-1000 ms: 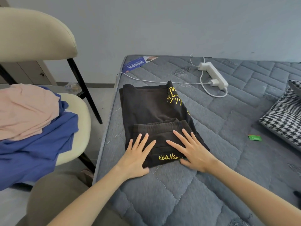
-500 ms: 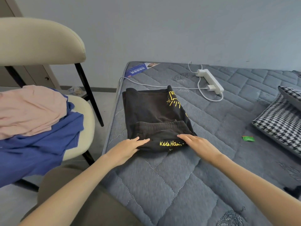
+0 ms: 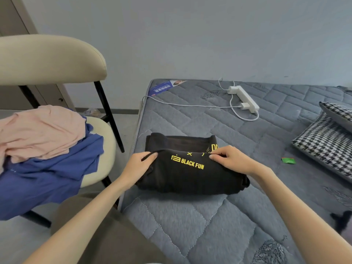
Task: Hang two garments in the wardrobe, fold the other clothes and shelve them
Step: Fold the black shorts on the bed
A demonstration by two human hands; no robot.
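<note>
A black garment (image 3: 190, 178) with yellow "BLACK FUN" print lies folded over on the grey quilted mattress (image 3: 190, 225) near its left edge. My left hand (image 3: 137, 166) grips the folded layer at its left end. At the right end of the fold, my right hand (image 3: 234, 161) pinches the same layer. The near half of the garment lies doubled over the far half. On the cream chair (image 3: 101, 145) to the left sit a pink garment (image 3: 42, 132) and a blue garment (image 3: 47, 176) under it, both loose.
A white power strip (image 3: 245, 98) with cable lies at the mattress's far side, beside a blue leaflet (image 3: 162, 88). A houndstooth cushion (image 3: 327, 143) sits at the right, a small green packet (image 3: 288, 160) near it. A cupboard door (image 3: 11, 21) stands behind the chair.
Both hands went from pressing flat on the garment to gripping its near edge and folding it away from me, over the far half. The "BLACK FUN" print now faces up.
</note>
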